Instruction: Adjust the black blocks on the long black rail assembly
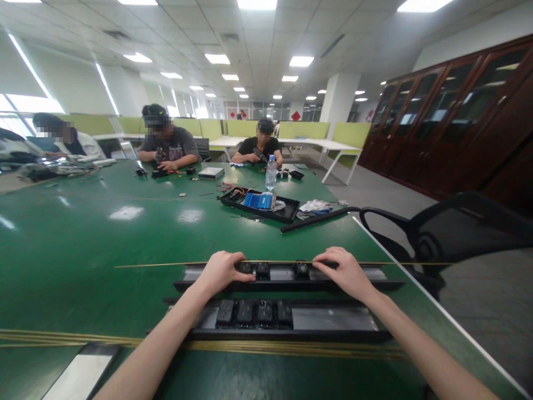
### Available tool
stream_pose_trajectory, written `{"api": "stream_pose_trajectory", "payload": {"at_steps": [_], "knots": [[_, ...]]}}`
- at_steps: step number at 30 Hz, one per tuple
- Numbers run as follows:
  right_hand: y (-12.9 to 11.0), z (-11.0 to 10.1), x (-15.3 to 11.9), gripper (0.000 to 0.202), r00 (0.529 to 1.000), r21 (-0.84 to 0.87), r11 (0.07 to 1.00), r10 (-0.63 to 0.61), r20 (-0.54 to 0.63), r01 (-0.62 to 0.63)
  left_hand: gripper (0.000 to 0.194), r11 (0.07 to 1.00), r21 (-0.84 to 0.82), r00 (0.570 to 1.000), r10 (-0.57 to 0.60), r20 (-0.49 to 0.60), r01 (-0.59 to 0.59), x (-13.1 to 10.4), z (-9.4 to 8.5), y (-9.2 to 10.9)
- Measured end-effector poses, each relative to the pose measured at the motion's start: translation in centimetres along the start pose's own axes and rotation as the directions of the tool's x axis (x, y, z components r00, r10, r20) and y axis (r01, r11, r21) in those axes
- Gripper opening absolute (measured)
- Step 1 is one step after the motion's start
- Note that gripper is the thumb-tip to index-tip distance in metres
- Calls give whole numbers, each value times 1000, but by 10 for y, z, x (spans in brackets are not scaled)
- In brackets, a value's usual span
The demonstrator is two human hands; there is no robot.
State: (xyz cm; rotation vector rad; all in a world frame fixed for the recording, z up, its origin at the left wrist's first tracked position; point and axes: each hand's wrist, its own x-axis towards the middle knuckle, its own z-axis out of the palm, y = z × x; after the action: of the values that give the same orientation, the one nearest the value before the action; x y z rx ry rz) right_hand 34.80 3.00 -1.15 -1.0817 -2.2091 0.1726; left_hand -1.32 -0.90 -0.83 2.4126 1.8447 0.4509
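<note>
A long thin brass-coloured rod (158, 265) runs sideways along the far edge of a black-edged metal channel (287, 286). My left hand (222, 269) is closed at the rod, index finger on it and thumb lower, around a small black block in the channel. Farther right, my right hand (343, 271) pinches the rod between thumb and fingers. Between the hands, two black blocks sit in the channel, one a black block (302, 270) close to my right fingertips. Nearer to me lies a second channel (333, 320) with several black socket-like blocks (245, 314) side by side.
Several more brass-coloured rods (291, 348) lie along the front. A white-topped dark object (79, 372) is at lower left. Beyond the channels are a black tray (287, 211), a water bottle (270, 173) and a cloth (314, 208). Co-workers sit across the green table (83, 233); a chair (458, 233) stands right.
</note>
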Motion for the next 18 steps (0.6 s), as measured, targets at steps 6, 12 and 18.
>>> {"api": "stream_pose_trajectory", "payload": {"at_steps": [6, 12, 18], "knots": [[5, -3, -3, 17, 999, 11, 999, 36, 0, -36, 47, 1000, -2, 1000, 13, -5, -13, 2, 3, 0], [4, -3, -2, 19, 998, 33, 997, 66, 16, -67, 46, 1000, -1, 1000, 2, -4, -2, 0, 1, -1], [7, -10, 0, 20, 994, 52, 994, 96, 46, -98, 46, 1000, -16, 1000, 4, -2, -4, 2, 0, -1]]}}
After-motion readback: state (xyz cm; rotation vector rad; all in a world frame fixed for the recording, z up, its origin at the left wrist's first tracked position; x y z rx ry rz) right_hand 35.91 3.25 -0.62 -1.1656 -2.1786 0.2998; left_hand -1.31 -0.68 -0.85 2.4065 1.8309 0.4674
